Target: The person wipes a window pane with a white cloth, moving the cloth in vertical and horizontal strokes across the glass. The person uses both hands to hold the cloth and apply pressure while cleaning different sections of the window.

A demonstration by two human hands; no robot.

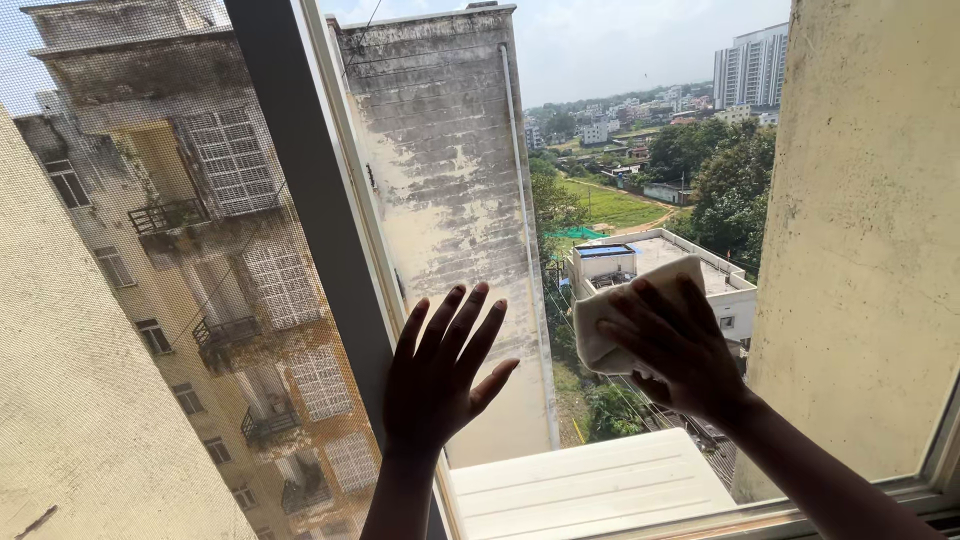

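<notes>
The right hand (672, 345) presses a white cloth (610, 310) flat against the window glass (600, 180); the left hand (440, 375) rests spread, empty.

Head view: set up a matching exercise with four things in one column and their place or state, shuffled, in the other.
Things:
1. left hand
2. right hand
3. cloth
4. mesh screen

Places or states:
A. pale, pressed to the glass under a palm
B. covers the left part of the window
C. flat and bare, fingers spread, beside the dark frame
D. lies on the cloth, right of the other hand

Pairs: 1-C, 2-D, 3-A, 4-B
</notes>
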